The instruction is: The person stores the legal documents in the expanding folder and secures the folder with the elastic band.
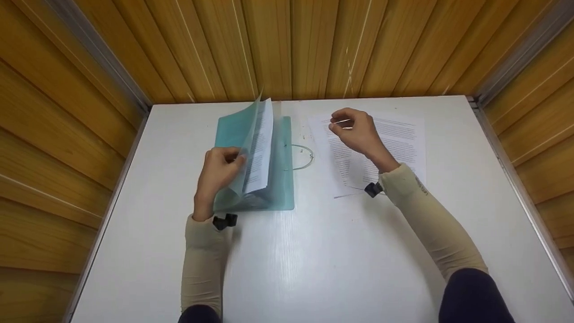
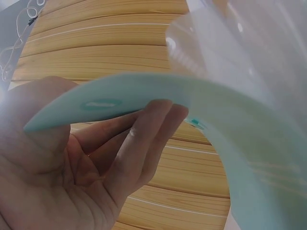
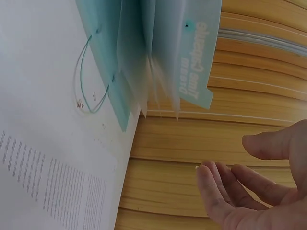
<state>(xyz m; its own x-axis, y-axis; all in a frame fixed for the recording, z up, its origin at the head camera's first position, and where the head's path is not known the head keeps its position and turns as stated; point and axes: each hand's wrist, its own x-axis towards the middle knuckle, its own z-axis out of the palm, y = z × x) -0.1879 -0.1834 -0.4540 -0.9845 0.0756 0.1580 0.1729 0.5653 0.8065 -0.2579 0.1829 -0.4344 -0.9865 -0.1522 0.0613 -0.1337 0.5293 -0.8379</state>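
Observation:
A teal plastic folder [image 1: 283, 188] lies on the table at left of centre, its cover lifted with clear sleeves and a printed page [image 1: 264, 152] standing up inside. My left hand [image 1: 217, 170] holds the raised cover by its edge. In the left wrist view, the thumb and fingers pinch the curved teal cover [image 2: 134, 91] from opposite sides. My right hand [image 1: 358, 134] hovers over printed sheets [image 1: 394, 139], fingers loosely bent with nothing between them. The right wrist view shows lettering on the cover [image 3: 199, 67] and the right hand [image 3: 259, 187] apart from it.
A thin teal elastic loop [image 1: 312, 157] sticks out from the folder's right edge onto the white table [image 1: 287, 255]. Small specks lie near the loop. Wood-panelled walls [image 1: 309, 49] enclose the table's back and sides.

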